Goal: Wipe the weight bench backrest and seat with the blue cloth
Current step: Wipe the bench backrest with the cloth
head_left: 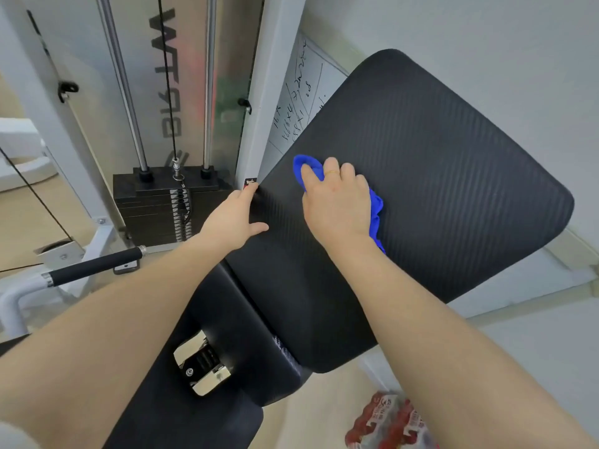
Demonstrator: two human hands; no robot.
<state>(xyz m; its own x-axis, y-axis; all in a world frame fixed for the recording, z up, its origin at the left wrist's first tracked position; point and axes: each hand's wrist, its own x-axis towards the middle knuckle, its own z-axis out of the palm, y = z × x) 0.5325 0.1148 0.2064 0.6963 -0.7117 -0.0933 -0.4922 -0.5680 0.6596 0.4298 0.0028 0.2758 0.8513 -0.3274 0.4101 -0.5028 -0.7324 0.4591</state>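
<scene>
The person's right hand (337, 205) is pressing the bunched blue cloth (376, 209) against the mid backrest (453, 176), apparently gripping it, while the left hand (235, 218) is bracing the edge, fingers relaxed, with the seat (155, 406) probably needing wiping next.

A gym: weight stack (171, 209) on cable machine (168, 92), padded bench (437, 157), workout whiteboard (298, 102).

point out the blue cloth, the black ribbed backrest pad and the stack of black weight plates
blue cloth (376, 205), head view, bunched part right of the hand
black ribbed backrest pad (453, 176), head view, bare middle
stack of black weight plates (149, 212), head view, front face
</scene>
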